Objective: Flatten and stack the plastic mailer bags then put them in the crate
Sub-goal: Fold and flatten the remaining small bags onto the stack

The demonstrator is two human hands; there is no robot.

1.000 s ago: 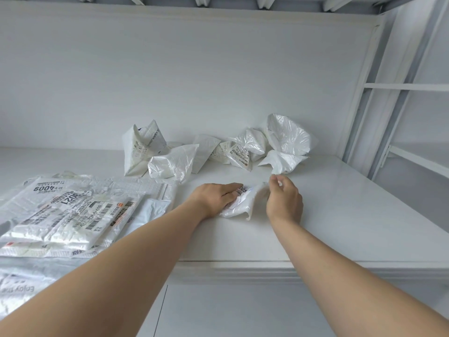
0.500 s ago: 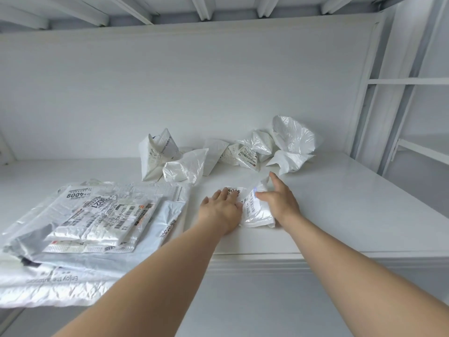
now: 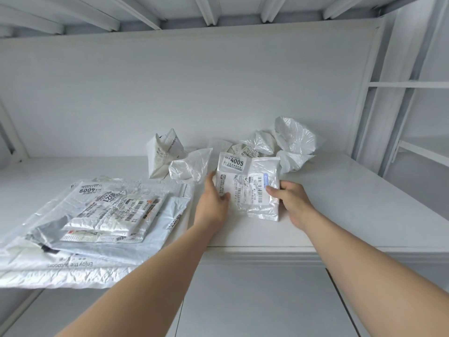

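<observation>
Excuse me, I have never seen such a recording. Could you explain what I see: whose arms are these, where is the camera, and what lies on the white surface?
There is no machine: a person works with bare hands. The camera sits on the person's head and looks forward and down, so both arms enter from below. The left hand and the right hand hold one white mailer bag, labelled 4005, by its side edges. On the white table, to the left, lies a stack of flattened bags. Against the back wall lies a heap of crumpled bags, not yet flattened.
</observation>
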